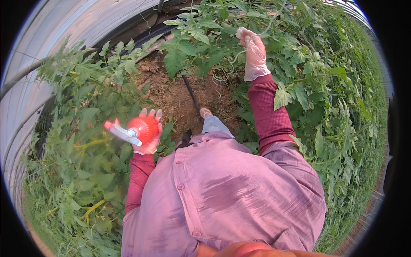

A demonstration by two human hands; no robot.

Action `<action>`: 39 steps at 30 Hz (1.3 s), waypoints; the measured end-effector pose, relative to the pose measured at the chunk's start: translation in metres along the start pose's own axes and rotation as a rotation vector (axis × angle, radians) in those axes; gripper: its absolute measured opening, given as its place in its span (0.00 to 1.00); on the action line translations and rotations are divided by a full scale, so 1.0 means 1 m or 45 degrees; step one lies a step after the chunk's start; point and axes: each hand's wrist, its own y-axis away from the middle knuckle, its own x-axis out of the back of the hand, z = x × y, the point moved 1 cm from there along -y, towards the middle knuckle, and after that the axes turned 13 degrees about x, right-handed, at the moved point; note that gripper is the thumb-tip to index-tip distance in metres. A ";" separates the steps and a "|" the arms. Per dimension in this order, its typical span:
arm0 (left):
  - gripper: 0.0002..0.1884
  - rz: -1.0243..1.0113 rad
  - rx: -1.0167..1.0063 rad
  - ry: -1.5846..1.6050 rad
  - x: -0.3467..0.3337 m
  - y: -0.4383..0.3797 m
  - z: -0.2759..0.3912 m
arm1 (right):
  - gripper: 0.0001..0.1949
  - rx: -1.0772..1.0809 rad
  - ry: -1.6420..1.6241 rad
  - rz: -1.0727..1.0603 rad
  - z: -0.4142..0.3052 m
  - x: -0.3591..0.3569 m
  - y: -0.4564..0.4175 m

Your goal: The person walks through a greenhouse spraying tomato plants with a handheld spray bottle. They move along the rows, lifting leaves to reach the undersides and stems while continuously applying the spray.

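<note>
A red trigger spray bottle (148,127) rests in my left hand (153,144), with the palm and fingers wrapped around its far side. Its pale spray head (123,134) ends in a red nozzle pointing left, over the foliage. My right hand (256,54) is raised among the tomato plants on the right, its fingers closed on a pale green twine (233,62). The twine runs from above down past the fingers and hangs in loose curls over the soil. Thin clear gloves cover both hands.
Tomato plants (321,83) crowd the right side, and more tomato plants (93,128) grow on the left. Between them lies bare soil (160,86) with a dark hose (190,91) near my shoe (205,112). Plastic sheeting (77,22) and curved pipes (24,74) form the left wall.
</note>
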 end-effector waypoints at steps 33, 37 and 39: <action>0.38 0.039 -0.325 0.118 -0.037 -0.037 -0.029 | 0.13 0.115 1.289 -0.891 0.179 -0.085 -0.066; 0.37 -0.027 -0.350 0.084 -0.023 -0.032 -0.025 | 0.20 -0.401 0.610 -0.465 0.149 -0.082 -0.057; 0.36 -0.036 -0.365 0.035 -0.021 -0.032 -0.023 | 0.25 -0.473 0.590 -0.595 0.119 -0.075 -0.060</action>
